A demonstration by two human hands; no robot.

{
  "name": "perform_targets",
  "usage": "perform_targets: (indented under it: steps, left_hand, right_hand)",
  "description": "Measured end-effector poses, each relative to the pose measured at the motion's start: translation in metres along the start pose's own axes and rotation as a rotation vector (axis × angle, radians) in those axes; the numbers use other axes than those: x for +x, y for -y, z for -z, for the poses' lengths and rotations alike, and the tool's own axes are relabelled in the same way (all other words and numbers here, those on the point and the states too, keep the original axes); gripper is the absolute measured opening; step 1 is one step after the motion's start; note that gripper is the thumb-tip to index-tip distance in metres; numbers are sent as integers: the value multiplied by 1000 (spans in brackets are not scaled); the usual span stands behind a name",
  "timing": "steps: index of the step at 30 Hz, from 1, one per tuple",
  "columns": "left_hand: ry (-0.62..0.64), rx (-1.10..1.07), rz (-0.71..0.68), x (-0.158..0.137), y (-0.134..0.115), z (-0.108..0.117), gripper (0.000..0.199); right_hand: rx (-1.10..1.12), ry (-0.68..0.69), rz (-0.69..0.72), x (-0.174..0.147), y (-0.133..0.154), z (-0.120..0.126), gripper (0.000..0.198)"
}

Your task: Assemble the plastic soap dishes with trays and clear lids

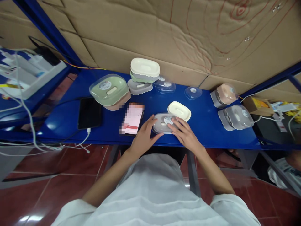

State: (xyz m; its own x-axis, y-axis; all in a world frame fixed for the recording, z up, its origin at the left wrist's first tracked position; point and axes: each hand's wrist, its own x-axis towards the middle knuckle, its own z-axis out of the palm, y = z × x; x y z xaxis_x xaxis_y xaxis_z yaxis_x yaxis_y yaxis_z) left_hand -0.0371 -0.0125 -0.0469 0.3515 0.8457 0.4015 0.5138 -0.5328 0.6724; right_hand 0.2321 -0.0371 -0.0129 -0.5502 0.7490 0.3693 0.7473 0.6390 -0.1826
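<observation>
On the blue table, close to the front edge, lies a grey soap box under a clear lid with a round sticker. My left hand grips its left end, thumb along the near side and fingers at the far side. Over the right end rests my right hand, its fingertips on the lid beside the sticker and its thumb along the near edge. Just behind the box is a cream oval tray, partly covered by the box and my right fingers.
Left of my hands lie a phone and a black tablet with a white cable. Behind them stand a lidded green box and stacked cream trays. Clear lids lie at the back. Pink and grey boxes stand right.
</observation>
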Motion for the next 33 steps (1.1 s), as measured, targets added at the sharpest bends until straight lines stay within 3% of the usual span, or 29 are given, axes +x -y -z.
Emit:
perform_targets:
  steps: [9,16,19,24,27,30,33]
  left_hand:
    - [20,18,-49,-2,0,1,63]
    - [304,-92,-112,-2,-9,13,63]
    - [356,-111,-129,12,-18,9,69]
    - [300,193,-175,54,-40,-22,59]
    - [326,314,-174,71,-46,-37,56]
    - [362,401,-165,67,-47,-31,51]
    - [384,458,-161,49,-46,-10,54]
  right_hand:
    - [49,-59,3,-17,7,-6,79]
    - [134,-93,-160,-50,18,4,80]
    - [81,-195,-202,-63,11,14,75]
    - [-169,-404,-576,-83,-29,27,60]
    - [-257,-439,-727,-84,-68,27,63]
    - [-327,-379,-796,-66,-104,27,73]
    - [-412,-268,-771,-18,-127,25,75]
